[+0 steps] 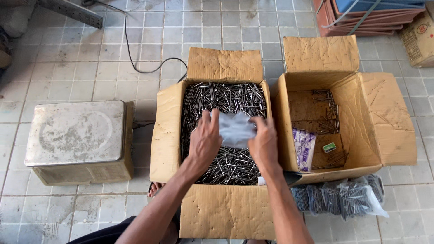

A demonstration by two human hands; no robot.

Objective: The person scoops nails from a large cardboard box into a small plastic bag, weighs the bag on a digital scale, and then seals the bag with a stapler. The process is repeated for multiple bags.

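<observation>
Plastic bag (236,129) is hanging between both hands over the box of nails (224,131); I'm seeing my left hand (204,141) and right hand (263,143) each pinching an edge, equally near, pulling sideways.

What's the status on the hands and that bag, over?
Both hands, left hand and right hand, pinch a clear plastic bag open. Bag held over the box of nails. Nothing blocking.

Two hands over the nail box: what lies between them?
In the head view, a clear plastic bag spans between the left hand and right hand, both gripping it above the nails.
</observation>
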